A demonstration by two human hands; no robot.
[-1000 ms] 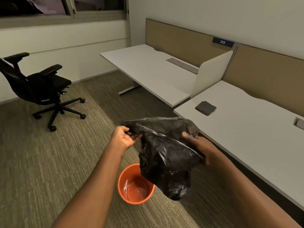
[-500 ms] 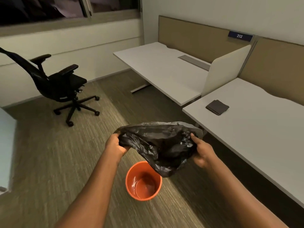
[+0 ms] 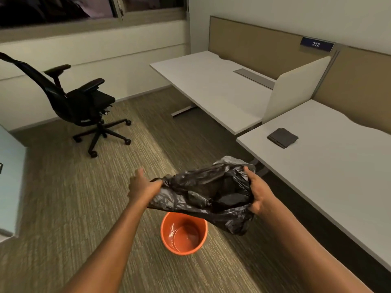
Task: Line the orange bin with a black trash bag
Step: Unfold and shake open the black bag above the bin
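An orange bin (image 3: 183,233) stands upright on the carpet below my hands, with nothing inside it. Above it I hold a crumpled black trash bag (image 3: 208,193), its mouth stretched open between both hands. My left hand (image 3: 142,187) pinches the bag's left edge. My right hand (image 3: 257,192) grips the right edge. The bag's bottom hangs down toward the right of the bin and covers part of its far rim.
A black office chair (image 3: 80,104) on casters stands at the back left. Two white desks (image 3: 213,85) with beige dividers run along the right; a dark folded cloth (image 3: 282,137) lies on the nearer desk (image 3: 330,172). Another desk's edge (image 3: 8,187) shows at far left.
The bag's mouth has been spread wider between my hands and the bag has dropped lower toward the bin. My view has shifted, so the chair and desks sit further right.
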